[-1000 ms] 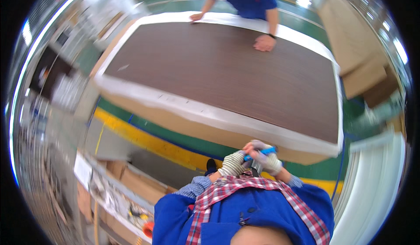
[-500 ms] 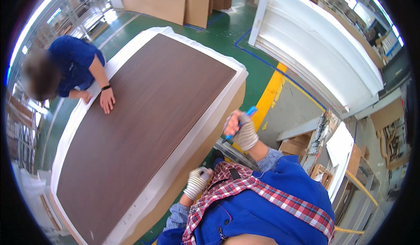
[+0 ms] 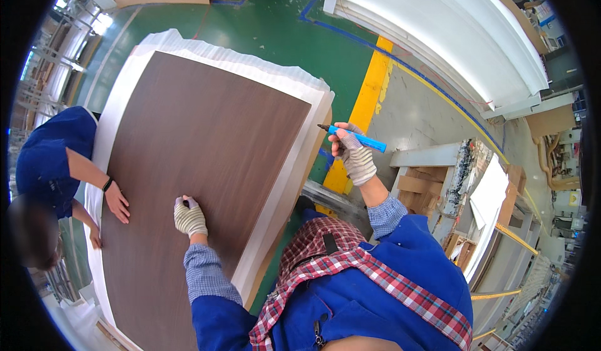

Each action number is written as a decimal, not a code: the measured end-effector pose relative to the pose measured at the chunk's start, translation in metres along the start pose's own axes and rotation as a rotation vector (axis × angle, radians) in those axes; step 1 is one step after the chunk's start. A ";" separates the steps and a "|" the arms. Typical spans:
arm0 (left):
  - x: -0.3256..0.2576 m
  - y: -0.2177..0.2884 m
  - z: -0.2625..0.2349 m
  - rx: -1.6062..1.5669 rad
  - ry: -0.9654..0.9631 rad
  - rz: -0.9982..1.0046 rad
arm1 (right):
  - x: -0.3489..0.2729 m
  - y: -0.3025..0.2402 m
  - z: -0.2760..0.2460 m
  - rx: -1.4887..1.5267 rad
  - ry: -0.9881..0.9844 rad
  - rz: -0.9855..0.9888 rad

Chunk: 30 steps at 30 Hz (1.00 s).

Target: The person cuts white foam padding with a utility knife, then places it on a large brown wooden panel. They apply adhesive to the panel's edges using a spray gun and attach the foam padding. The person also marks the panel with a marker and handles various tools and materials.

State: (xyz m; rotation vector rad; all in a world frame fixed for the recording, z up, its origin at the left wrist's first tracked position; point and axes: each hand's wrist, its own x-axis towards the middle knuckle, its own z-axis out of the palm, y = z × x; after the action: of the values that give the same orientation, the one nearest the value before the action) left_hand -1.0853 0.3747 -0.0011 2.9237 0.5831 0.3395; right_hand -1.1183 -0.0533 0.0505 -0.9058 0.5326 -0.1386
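A large dark brown wood-grain panel (image 3: 206,132) with a curved far-left edge lies flat on a white-wrapped stack (image 3: 250,66). My right hand (image 3: 355,157), in a striped fingerless glove, grips a blue marker (image 3: 374,142) beside the panel's right edge. The marker's dark tip is bare and points left toward the panel. Over the middle of the panel is my left hand (image 3: 190,218), gloved the same way, with its fingers curled closed. Whether something small is pinched in it I cannot make out, nor whether it touches the surface.
On the left, a co-worker in blue (image 3: 44,157) rests a hand (image 3: 116,202) on the panel. A worn wooden stand (image 3: 460,169) with white sheets is at my right. Behind it stands a long white panel (image 3: 432,31). A yellow stripe (image 3: 369,94) crosses the green floor.
My left hand has moved left from beside my apron to over the panel. My right hand has turned, so the marker shows lengthwise. The view has shifted; the co-worker's hand appears lower.
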 end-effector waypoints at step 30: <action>0.002 -0.001 0.008 -0.172 0.007 0.014 | 0.083 0.030 0.015 -0.520 0.135 -0.346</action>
State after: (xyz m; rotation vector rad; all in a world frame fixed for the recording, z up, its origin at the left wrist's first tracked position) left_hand -1.0817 0.3755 -0.0089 2.7637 0.5071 0.3810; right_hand -1.0424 -0.0520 0.0030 -1.5026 0.5425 -0.3886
